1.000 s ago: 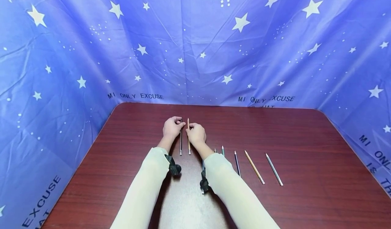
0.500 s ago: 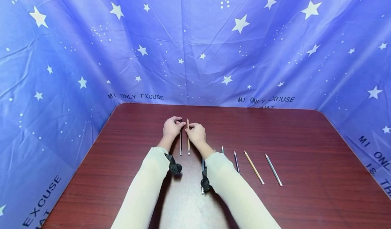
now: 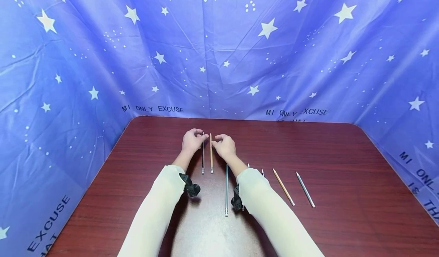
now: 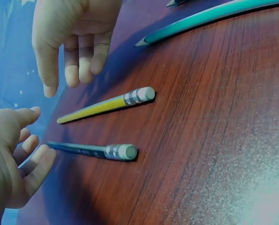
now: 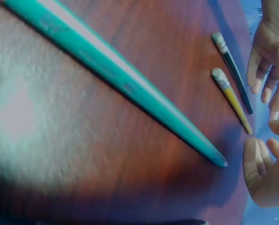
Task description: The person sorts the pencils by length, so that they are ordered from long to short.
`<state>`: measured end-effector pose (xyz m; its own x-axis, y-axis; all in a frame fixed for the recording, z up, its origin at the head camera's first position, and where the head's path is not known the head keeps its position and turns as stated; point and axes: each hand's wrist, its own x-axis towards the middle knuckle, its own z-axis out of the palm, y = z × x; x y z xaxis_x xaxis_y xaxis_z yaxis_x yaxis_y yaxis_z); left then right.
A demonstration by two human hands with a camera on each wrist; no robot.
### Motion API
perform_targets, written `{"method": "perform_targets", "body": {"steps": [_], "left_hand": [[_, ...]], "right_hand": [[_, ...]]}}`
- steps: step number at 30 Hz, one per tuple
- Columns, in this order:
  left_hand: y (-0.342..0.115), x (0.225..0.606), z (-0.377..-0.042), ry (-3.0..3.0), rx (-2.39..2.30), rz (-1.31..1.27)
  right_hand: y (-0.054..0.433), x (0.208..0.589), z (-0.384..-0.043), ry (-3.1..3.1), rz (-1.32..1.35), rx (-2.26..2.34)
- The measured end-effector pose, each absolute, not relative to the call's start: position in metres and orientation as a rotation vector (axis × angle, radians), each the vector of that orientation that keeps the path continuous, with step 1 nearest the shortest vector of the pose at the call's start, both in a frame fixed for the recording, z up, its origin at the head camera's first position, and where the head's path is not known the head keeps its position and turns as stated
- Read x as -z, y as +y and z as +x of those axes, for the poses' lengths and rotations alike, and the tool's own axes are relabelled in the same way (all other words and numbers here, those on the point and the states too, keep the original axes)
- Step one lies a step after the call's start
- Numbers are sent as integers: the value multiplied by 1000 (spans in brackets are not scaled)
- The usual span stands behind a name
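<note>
Two pencils lie side by side on the table: a black pencil (image 3: pixel 203 160) and a yellow pencil (image 3: pixel 211 158), their eraser ends toward me. My left hand (image 3: pixel 193 140) is just left of the black pencil's far end. In the left wrist view its thumb and fingers are spread around nothing, with the fingertips close to the black pencil (image 4: pixel 81 149); whether they touch it I cannot tell. To the right of the yellow pencil is my right hand (image 3: pixel 225 147), fingers loose and apart from it. A green pencil (image 3: pixel 226 192) lies nearer, by the right wrist.
Farther right on the dark red wooden table (image 3: pixel 343 165) are another yellow pencil (image 3: pixel 283 187) and a silvery pencil (image 3: pixel 305 189). More pencils are mostly hidden under the right sleeve (image 3: pixel 264 198). A blue star-printed cloth (image 3: pixel 219 40) hangs round the table's far and side edges.
My right hand has let go of the yellow pencil and shifted right, uncovering the green pencil. The left hand has loosened from the black pencil. Both pencils stay nearly in place.
</note>
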<state>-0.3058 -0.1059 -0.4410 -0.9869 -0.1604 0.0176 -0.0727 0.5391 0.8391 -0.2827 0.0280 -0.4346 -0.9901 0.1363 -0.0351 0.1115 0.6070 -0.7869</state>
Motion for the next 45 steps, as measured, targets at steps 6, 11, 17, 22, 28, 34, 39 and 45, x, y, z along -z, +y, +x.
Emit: {"method": "perform_targets", "body": {"steps": [6, 11, 17, 22, 28, 34, 39, 45], "left_hand": [[-104, 437, -306, -2650, 1474, 111], [-101, 433, -303, -2666, 1477, 35], [-99, 430, -298, -2675, 1522, 31], [-99, 431, -293, -2689, 1518, 1], [-96, 432, -287, -2684, 1584, -36], [-91, 429, -282, -2686, 1586, -87], [-87, 427, -276, -2722, 1562, -112], [-85, 426, -270, -2740, 1542, -176]], "right_hand": [[35, 424, -285, -2789, -182, -1405], [40, 420, -286, -2798, -163, -1387], [47, 418, -283, -2791, -150, -1400], [55, 415, -277, -2793, -118, -1442], [67, 414, -271, -2799, -86, -1548], [77, 412, -265, -2833, -70, -1520], [85, 409, -258, -2848, -47, -1481], [96, 405, -248, -2857, -28, -1474]]}}
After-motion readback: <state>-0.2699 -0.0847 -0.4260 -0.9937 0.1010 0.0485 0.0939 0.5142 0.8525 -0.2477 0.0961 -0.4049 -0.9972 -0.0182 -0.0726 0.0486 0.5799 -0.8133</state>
